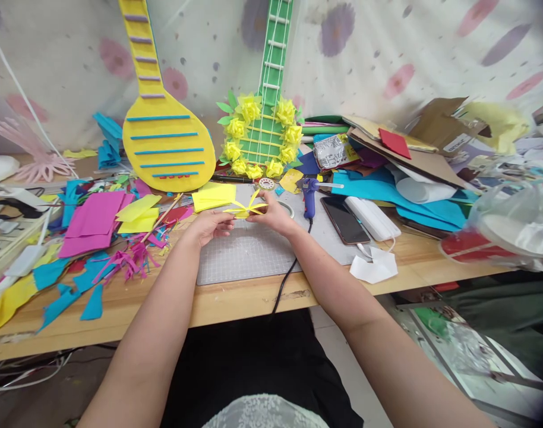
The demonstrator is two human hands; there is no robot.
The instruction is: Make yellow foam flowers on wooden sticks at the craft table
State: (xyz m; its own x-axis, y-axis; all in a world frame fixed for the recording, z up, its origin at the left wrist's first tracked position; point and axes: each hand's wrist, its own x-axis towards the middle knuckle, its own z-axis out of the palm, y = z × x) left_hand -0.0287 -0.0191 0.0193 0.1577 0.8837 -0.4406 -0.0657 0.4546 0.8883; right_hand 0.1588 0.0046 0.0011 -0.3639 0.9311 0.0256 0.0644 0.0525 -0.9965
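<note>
Both hands meet over the back of a grey cutting mat. Between them is a yellow paper flower piece with thin, spread petals. My left hand pinches its left side with thumb and fingers. My right hand grips its right side, fingers closed around the edge. Just behind my left hand lies a stack of yellow paper. A roll of tape sits behind my right hand, and a second ring, partly hidden, shows beside it. To the right stands a blue glue gun.
A yellow paper guitar shape and a green one with yellow roses lean on the back curtain. Coloured paper scraps cover the left. At right lie a phone, a white power bank, blue sheets and a plastic-wrapped tub.
</note>
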